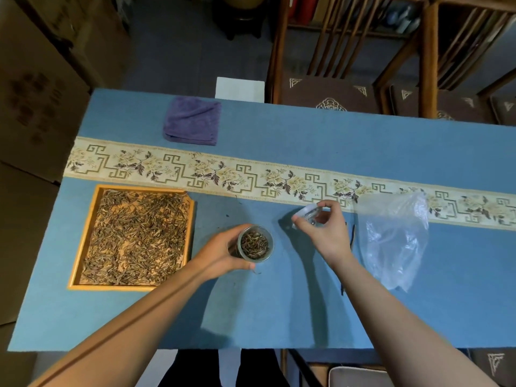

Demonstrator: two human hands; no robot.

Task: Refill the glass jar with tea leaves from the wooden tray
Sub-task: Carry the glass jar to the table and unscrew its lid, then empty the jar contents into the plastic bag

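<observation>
Half-full jar, plenty of tea left to move

Left hand [223, 254] has its fingers wrapped round the glass jar [255, 243], which stands on the blue cloth with tea leaves [254, 244] already inside. Right hand [324, 230] pinches what looks like the jar's lid [305, 213] just off its fingertips, well apart from the jar. Wooden tray [83, 233], beyond the left knuckles, looks mostly covered, so I'd guess lots remains to transfer
</observation>
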